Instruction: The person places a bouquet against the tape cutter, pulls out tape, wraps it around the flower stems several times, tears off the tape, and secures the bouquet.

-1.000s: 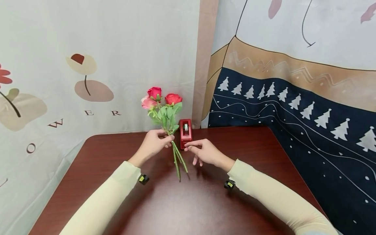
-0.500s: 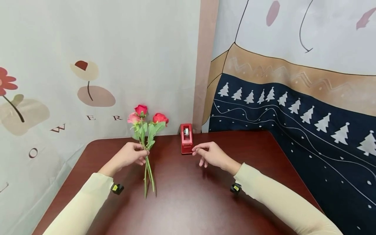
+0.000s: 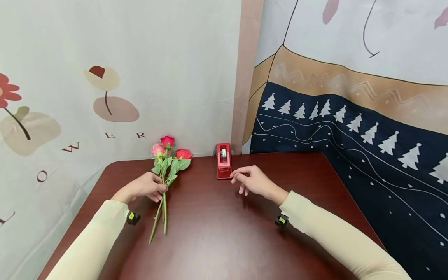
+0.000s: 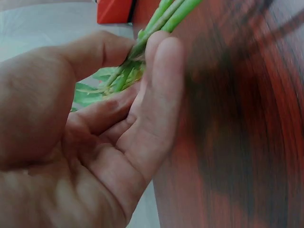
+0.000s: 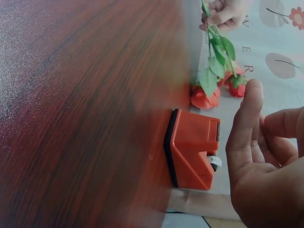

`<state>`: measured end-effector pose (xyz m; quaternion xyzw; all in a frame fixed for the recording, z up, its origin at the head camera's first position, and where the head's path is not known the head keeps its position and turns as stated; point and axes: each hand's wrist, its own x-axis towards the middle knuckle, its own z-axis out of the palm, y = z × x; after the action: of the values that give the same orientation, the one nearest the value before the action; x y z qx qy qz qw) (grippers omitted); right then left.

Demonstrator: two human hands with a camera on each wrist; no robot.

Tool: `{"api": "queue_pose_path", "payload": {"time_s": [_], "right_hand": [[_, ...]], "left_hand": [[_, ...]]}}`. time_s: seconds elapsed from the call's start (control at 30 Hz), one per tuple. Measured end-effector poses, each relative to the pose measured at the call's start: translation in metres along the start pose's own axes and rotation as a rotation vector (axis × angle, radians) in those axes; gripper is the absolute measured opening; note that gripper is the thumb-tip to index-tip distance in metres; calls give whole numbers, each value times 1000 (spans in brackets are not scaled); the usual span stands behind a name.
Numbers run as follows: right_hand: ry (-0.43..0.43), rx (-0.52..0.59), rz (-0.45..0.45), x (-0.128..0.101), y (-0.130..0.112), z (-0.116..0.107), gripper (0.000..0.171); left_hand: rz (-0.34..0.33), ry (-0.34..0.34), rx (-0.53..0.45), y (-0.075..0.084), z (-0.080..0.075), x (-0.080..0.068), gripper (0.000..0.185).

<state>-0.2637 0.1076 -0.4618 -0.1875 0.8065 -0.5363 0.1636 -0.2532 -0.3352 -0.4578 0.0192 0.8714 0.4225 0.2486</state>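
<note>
three roses [image 3: 167, 152], two red and one pink, three green stems bunched together, leaves mid-stem. one red tape dispenser [image 3: 223, 166]. two hands. left hand [image 3: 144, 187] has its grip clamped on the stems, thumb and fingers pinching them; the bunch lies low over the counter [image 3: 227, 233] at about 10 o'clock from counter centre, blooms pointing to 12, stem ends to 6. right hand [image 3: 253, 182] is just beside the dispenser at its 4 o'clock, fingers loosely curled, grip apart and holding nothing. dispenser sits at the counter's 12 o'clock edge. left wrist view shows the pinch close up, hidden in the head view. right wrist view shows the tape roll inside the dispenser.
</note>
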Motion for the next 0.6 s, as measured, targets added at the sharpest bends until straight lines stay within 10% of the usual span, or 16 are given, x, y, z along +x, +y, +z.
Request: {"api": "queue_pose_path", "payload": {"time_s": [0.37,0.6], "right_hand": [[-1,-16,31,-2,1,-4,29],[-41,-19,55,-4,3,-5,30]], "left_hand": [[-46,47,127,2,-5,-3,39],[-37,157,444,18,-6,-17,35]]}}
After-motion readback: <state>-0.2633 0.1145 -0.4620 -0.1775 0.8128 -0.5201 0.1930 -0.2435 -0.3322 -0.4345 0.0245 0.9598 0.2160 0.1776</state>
